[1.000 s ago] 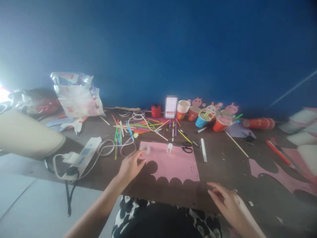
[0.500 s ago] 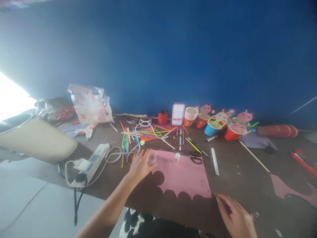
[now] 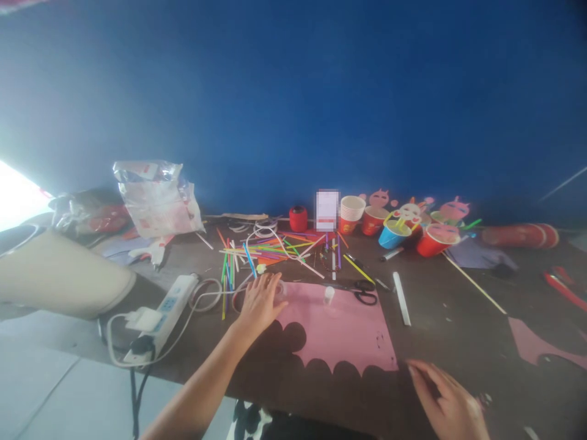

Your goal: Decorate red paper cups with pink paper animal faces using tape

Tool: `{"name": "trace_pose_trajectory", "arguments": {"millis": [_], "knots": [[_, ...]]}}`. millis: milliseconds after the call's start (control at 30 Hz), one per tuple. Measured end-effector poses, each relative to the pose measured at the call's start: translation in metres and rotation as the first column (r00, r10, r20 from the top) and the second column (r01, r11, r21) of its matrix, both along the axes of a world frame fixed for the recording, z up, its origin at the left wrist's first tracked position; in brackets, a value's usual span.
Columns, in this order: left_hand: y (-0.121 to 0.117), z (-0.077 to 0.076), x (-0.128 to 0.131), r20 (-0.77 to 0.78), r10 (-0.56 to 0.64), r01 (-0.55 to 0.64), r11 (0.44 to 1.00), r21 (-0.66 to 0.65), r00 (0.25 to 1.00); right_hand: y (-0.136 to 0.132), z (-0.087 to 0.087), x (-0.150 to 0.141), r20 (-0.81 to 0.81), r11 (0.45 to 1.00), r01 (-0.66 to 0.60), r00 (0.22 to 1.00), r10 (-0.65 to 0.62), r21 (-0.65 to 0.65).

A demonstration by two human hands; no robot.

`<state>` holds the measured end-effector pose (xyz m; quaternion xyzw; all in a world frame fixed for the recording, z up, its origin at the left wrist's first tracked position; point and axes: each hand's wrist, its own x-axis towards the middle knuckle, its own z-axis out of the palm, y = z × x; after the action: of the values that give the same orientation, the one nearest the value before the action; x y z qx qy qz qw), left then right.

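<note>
A pink paper sheet [image 3: 339,330] with scalloped cut-outs along its lower left side lies before me on the dark table. My left hand [image 3: 260,300] is at the sheet's upper left corner, thumb and fingers apart. Beside its thumb is a small clear round object [image 3: 279,289], mostly hidden by the fingers. My right hand [image 3: 444,394] rests on the table off the sheet's lower right corner, fingers loosely stretched and holding nothing. On the sheet stand a small white cap-like piece [image 3: 329,296] and, at its upper right corner, black scissors [image 3: 365,293].
Behind the sheet lie many coloured sticks [image 3: 270,247]. Stacked paper cups [image 3: 352,214] and a blue cup [image 3: 395,234] stand at the back right. A power strip [image 3: 170,308] with cables is at left. A white strip [image 3: 402,299] and pink scrap [image 3: 534,342] lie right.
My left hand has loosened around the clear round object; its fingers are flatter and cover more of it. The view has shifted slightly; my right hand stays near the sheet's corner.
</note>
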<state>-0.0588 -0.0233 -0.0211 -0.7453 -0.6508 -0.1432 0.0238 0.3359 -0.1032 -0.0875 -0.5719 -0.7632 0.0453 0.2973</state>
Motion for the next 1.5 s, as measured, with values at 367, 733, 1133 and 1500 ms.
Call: {"name": "trace_pose_trajectory", "arguments": {"millis": [367,733,1133,1500], "knots": [[-0.045,-0.011,0.039,0.139,-0.386,0.407,0.894,-0.187,0.912,0.001,0.008,-0.007,0.012,1.000,0.011,1.000,-0.010,-0.024],[-0.043,-0.036,0.037,0.120,-0.378,0.391,0.914,-0.112,0.918,0.015,0.028,-0.010,-0.036,0.959,0.108,0.992,-0.121,-0.262],[-0.042,-0.039,0.036,0.215,-0.368,0.389,0.919,-0.068,0.905,0.089,0.038,-0.005,0.283,0.872,0.301,0.938,-0.199,-0.386],[-0.047,-0.026,0.044,0.289,-0.309,0.364,0.918,-0.158,0.906,0.078,0.032,-0.008,0.114,0.968,0.175,0.981,-0.156,-0.178]]}}
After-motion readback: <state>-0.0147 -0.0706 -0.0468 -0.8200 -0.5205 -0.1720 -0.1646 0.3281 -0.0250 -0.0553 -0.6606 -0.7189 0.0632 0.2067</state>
